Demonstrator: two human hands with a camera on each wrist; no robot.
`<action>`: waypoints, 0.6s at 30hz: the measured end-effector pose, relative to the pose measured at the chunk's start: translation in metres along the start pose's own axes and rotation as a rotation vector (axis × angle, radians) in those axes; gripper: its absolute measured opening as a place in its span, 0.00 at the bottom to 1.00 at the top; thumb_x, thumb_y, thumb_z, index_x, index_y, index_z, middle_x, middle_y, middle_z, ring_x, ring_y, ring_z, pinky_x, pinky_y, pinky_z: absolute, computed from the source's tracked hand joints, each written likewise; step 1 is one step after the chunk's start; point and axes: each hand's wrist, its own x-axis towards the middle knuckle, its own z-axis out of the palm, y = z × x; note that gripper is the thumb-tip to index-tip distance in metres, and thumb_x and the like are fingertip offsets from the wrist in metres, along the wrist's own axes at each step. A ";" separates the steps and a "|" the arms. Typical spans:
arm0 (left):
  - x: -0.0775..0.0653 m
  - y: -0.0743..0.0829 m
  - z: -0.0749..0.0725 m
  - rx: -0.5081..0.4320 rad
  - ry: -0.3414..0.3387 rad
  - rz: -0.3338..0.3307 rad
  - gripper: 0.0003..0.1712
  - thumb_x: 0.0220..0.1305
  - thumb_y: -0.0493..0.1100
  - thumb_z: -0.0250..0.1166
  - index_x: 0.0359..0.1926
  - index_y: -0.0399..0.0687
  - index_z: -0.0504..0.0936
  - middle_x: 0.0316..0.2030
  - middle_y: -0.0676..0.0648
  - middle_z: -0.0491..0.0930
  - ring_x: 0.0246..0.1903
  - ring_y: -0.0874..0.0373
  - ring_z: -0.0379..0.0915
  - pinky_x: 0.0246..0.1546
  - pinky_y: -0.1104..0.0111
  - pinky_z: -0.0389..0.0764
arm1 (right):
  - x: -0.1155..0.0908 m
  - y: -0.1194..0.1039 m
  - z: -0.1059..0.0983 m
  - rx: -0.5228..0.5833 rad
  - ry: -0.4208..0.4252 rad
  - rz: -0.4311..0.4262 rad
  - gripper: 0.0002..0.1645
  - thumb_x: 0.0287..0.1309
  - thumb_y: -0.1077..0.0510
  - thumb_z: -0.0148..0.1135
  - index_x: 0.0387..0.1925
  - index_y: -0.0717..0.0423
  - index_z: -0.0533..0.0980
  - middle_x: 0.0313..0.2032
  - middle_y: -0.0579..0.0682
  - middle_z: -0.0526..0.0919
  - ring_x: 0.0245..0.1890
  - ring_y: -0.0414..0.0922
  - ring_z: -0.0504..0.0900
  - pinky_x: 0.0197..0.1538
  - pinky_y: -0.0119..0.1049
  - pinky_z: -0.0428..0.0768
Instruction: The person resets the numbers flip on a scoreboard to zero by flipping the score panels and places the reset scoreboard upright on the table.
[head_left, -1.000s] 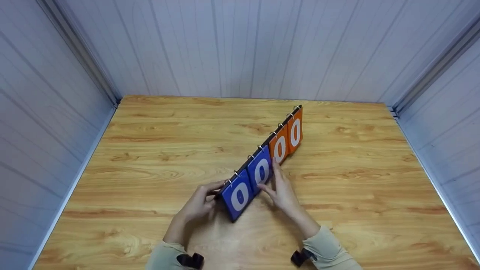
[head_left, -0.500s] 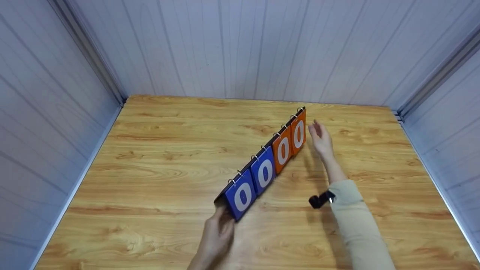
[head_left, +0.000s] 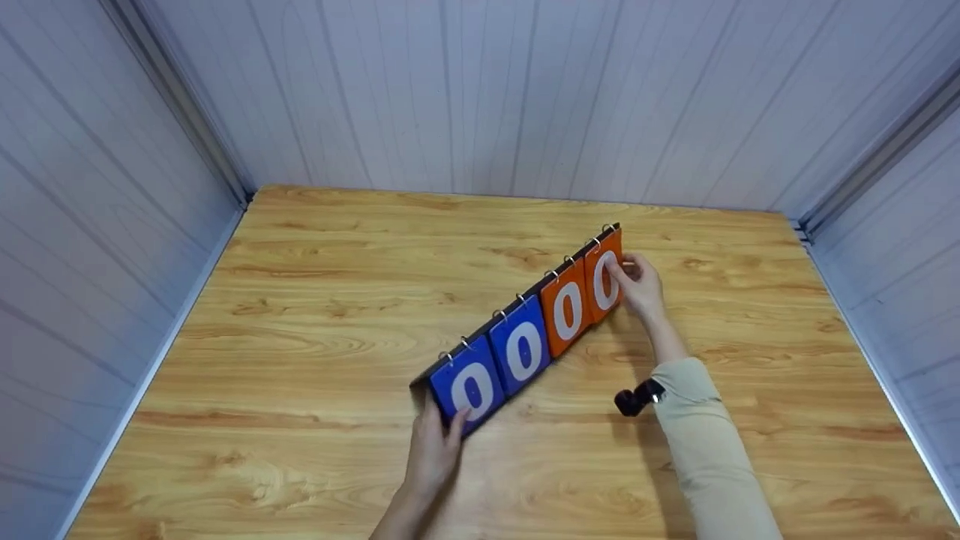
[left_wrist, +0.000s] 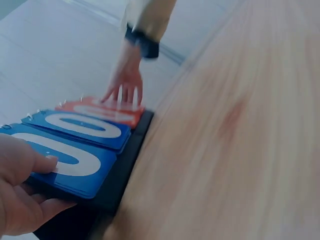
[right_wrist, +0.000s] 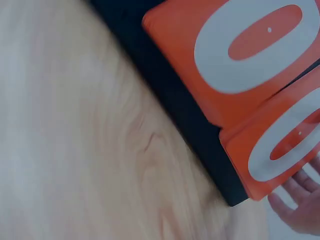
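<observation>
A flip scoreboard point(head_left: 553, 291) stands like a tent, slanting from near left to far right. Its two blue cards point(head_left: 491, 341) and two orange cards point(head_left: 552, 330) each show a white 0 and hang from metal rings along the top. At the near end my left hand point(head_left: 431, 457) grips the board, its thumb point(left_wrist: 45, 164) over a blue card and its fingers underneath. My right hand point(head_left: 645, 291) holds the far end, thumb on the last orange card and fingers round behind the edge. The right wrist view shows part of that right hand point(right_wrist: 302, 207) at the orange end.
The board is over a wood-grain table point(head_left: 300, 315). Pale panelled walls point(head_left: 480, 97) stand at the back and on both sides. A black camera point(head_left: 636, 399) is strapped to the right sleeve.
The right hand left the board's middle, moved out to the far end and took hold there. The left hand shifted under the near end, then gripped it. The board has turned slightly.
</observation>
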 end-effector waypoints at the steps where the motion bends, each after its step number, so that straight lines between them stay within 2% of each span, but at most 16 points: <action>1: 0.003 -0.002 -0.004 0.002 0.000 -0.002 0.26 0.56 0.33 0.60 0.55 0.31 0.61 0.42 0.33 0.75 0.44 0.44 0.72 0.47 0.58 0.70 | -0.004 0.001 -0.002 -0.029 0.009 0.000 0.23 0.56 0.53 0.56 0.45 0.69 0.70 0.40 0.65 0.76 0.37 0.45 0.73 0.40 0.29 0.69; 4: 0.016 -0.009 -0.016 0.006 -0.009 0.006 0.30 0.56 0.31 0.59 0.58 0.33 0.58 0.44 0.32 0.74 0.46 0.43 0.71 0.48 0.58 0.69 | -0.019 0.002 -0.011 -0.122 0.047 -0.001 0.22 0.55 0.52 0.58 0.41 0.67 0.71 0.36 0.63 0.77 0.32 0.41 0.73 0.36 0.27 0.69; 7: 0.035 -0.016 -0.029 0.016 -0.049 0.004 0.32 0.57 0.32 0.58 0.61 0.35 0.55 0.48 0.34 0.72 0.50 0.44 0.68 0.52 0.59 0.66 | -0.037 0.003 -0.022 -0.199 0.079 -0.004 0.21 0.54 0.49 0.59 0.37 0.65 0.72 0.32 0.60 0.78 0.30 0.41 0.73 0.34 0.29 0.69; 10: 0.056 -0.023 -0.041 -0.001 -0.124 -0.047 0.32 0.59 0.33 0.57 0.63 0.39 0.55 0.54 0.37 0.68 0.55 0.48 0.62 0.55 0.61 0.61 | -0.056 0.003 -0.030 -0.262 0.101 -0.014 0.22 0.53 0.45 0.59 0.32 0.63 0.71 0.26 0.56 0.77 0.27 0.43 0.72 0.31 0.31 0.68; 14: 0.085 -0.035 -0.053 -0.040 -0.250 -0.092 0.33 0.60 0.35 0.55 0.65 0.42 0.53 0.58 0.40 0.64 0.58 0.50 0.57 0.57 0.62 0.58 | -0.083 0.002 -0.036 -0.317 0.114 0.003 0.24 0.52 0.41 0.57 0.26 0.60 0.69 0.19 0.51 0.71 0.22 0.44 0.67 0.25 0.32 0.64; 18: 0.107 -0.043 -0.061 -0.079 -0.321 -0.043 0.34 0.59 0.33 0.56 0.64 0.39 0.53 0.54 0.38 0.67 0.55 0.49 0.62 0.55 0.61 0.62 | -0.103 0.002 -0.037 -0.309 0.105 0.024 0.24 0.53 0.41 0.56 0.23 0.58 0.67 0.17 0.48 0.67 0.19 0.42 0.63 0.20 0.30 0.61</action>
